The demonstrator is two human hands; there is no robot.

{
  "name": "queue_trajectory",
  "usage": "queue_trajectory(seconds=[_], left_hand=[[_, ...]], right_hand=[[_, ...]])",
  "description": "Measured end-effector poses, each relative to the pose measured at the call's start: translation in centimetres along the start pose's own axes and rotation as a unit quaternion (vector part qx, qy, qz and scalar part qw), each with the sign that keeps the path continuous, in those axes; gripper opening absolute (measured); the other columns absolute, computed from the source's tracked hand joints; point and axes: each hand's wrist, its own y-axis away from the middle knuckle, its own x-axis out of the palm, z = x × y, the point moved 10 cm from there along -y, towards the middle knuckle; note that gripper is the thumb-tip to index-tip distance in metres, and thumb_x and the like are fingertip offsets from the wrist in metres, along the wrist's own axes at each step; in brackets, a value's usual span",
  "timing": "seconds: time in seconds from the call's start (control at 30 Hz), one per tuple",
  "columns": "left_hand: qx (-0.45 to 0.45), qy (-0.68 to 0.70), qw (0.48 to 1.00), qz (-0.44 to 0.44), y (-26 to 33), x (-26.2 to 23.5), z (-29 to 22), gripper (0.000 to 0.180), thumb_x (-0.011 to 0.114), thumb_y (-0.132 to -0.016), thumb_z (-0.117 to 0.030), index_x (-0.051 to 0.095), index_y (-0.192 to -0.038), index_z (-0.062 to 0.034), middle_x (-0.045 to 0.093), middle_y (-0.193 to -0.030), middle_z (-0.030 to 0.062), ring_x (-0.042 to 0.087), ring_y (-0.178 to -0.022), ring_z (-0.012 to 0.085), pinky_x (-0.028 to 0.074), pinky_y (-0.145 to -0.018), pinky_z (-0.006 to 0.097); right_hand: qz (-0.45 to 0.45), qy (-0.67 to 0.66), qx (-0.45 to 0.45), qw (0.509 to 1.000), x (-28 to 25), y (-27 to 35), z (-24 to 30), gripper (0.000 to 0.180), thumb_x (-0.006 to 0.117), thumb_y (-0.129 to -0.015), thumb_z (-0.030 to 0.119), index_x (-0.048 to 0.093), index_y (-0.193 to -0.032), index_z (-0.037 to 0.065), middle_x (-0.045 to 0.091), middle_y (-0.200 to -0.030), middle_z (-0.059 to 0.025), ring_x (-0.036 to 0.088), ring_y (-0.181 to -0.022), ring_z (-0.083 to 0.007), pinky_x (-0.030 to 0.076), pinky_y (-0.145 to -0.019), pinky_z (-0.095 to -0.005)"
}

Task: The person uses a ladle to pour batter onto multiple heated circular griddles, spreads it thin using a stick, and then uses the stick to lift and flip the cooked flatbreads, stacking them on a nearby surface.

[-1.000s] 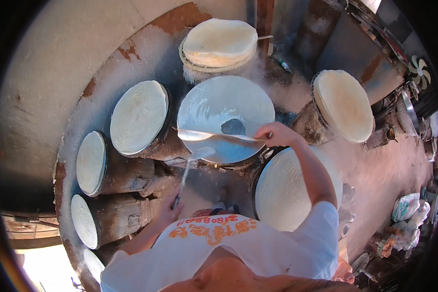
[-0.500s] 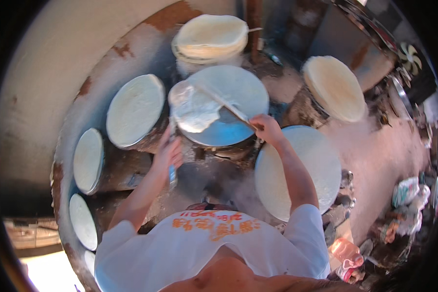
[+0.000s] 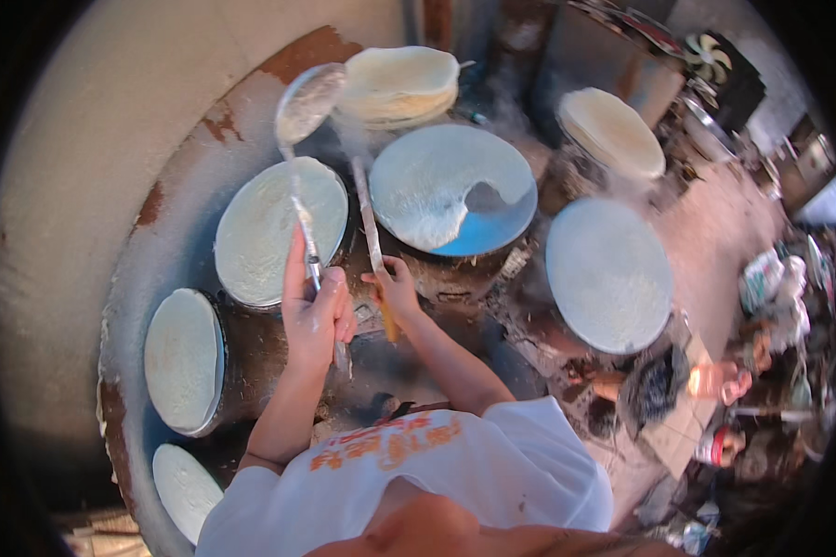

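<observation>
A: Left hand (image 3: pixel 314 316) — gripping what?

B: Closing fingers (image 3: pixel 294 269) round the thin handle of a long ladle (image 3: pixel 308 97), bowl reaching far up past the fingertips, hovering beside a pale stack of sheets (image 3: pixel 401 84).

A: Right hand (image 3: pixel 398 286)?

B: Curling fingers (image 3: pixel 387 271) tight on a flat stick (image 3: pixel 370 223), blade pointing up and away, ending just left of the blue round steamer top (image 3: pixel 455 190).

A: Lying on that top?

B: Half-peeled white sheet (image 3: pixel 427 186), sitting up and right of the right fingers, apart from the stick tip.

A: Around the left fingers?

B: Covered round top (image 3: pixel 279 227) sitting just beside and above; another (image 3: pixel 184 357) down-left; a third (image 3: pixel 608 274) sitting well right.
</observation>
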Motion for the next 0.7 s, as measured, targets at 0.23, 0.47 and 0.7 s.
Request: queue_trajectory(seconds=[0.23, 0.47, 0.7], left_hand=[[0.005, 0.023, 0.999, 0.021, 1.9, -5.6, -2.0, 0.068, 0.049, -0.092, -0.002, 0.014, -0.148, -0.0132, 0.045, -0.059, -0.0009, 0.034, -0.038, 0.0033, 0.032, -0.033, 0.021], [-0.034, -0.001, 0.997, 0.073, 2.4, -5.7, -1.3, 0.066, 0.049, -0.093, -0.004, 0.013, -0.148, -0.0130, 0.042, -0.056, -0.0019, 0.033, -0.038, 0.0033, 0.032, -0.034, 0.020], [-0.005, -0.038, 0.998, 0.047, 2.0, -6.8, -0.8, 0.063, 0.047, -0.094, -0.007, 0.014, -0.148, -0.0116, 0.038, -0.052, -0.0027, 0.031, -0.037, 0.0036, 0.030, -0.034, 0.021]], right_hand=[[-0.156, -0.100, -0.003, 0.983, -4.8, 9.8, -0.7, 0.029, 0.043, -0.098, 0.020, 0.037, -0.126, 0.015, 0.046, -0.077, -0.0021, 0.038, -0.050, -0.0084, 0.033, -0.041, -0.0232], [-0.251, -0.030, -0.116, 0.961, -11.4, 6.8, 7.6, 0.027, 0.045, -0.096, 0.024, 0.043, -0.120, 0.012, 0.050, -0.074, -0.0052, 0.041, -0.041, -0.0123, 0.034, -0.034, -0.0263], [-0.199, 0.068, 0.066, 0.975, -10.8, 15.5, 2.1, 0.034, 0.050, -0.095, 0.023, 0.048, -0.128, 0.014, 0.053, -0.075, -0.0028, 0.045, -0.051, -0.0089, 0.037, -0.041, -0.0232]])
